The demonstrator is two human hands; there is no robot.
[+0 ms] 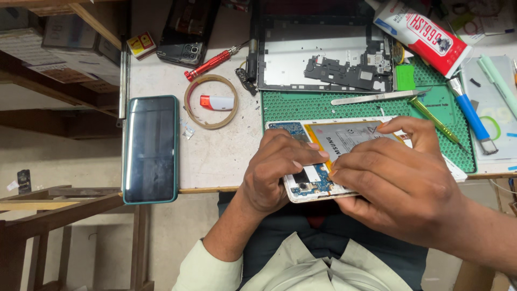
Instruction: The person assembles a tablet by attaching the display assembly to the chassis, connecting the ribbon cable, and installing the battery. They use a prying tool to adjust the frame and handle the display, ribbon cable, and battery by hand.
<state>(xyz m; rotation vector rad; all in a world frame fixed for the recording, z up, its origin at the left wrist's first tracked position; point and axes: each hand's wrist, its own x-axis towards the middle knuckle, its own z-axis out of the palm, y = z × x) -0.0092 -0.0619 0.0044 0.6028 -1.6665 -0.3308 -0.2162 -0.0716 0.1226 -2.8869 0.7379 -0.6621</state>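
An opened tablet [344, 156] is observed lying at the near edge of the workbench [215, 156], partly on a green perforated mat [323, 105] and partly overhanging the edge towards the person. Its long axis is seen to run left to right, slightly slanted, with the exposed circuit board [309, 183] at the near left end and the silver battery [355, 137] towards the middle.

The left hand [274, 172] is placed over the left end of the tablet, palm down, fingers curled and pressed onto the board area; nothing is gripped. The right hand [398, 178] is laid across the tablet from the right, its fingertips meeting those of the left hand at the seam between board and battery. No tool is held in it. Both hands are thus on the unit, and the contact point lies directly between them, the left being marginally nearer the board.

Noted about the bench: a dark phone [151, 148] lying well to the left, a tape ring [211, 101], a red screwdriver [211, 62], metal tweezers [371, 97] just beyond the tablet, and a detached back frame [323, 54] further off.
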